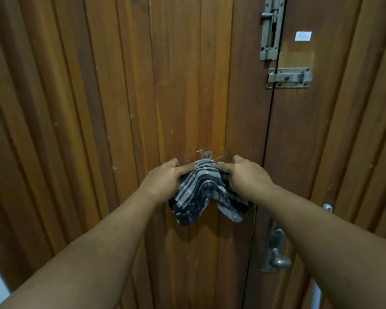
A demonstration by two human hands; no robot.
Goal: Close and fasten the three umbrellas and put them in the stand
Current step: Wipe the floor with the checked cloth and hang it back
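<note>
Two hands up against a wooden door [187, 85], both gripping the same striped cloth [202, 190]. Left hand [163, 179] has the left side bunched in its fingers, right hand [245, 177] pinches the right side, so they sit close together with the fabric between them. It's dark blue and grey checked stuff, hanging down in two floppy folds, right below a small metal hook [206, 155] on the door. Can't tell if it's an umbrella canopy or just a cloth. Door handle [279, 259] is lower right, two slide bolts [289, 77] up top right.
</note>
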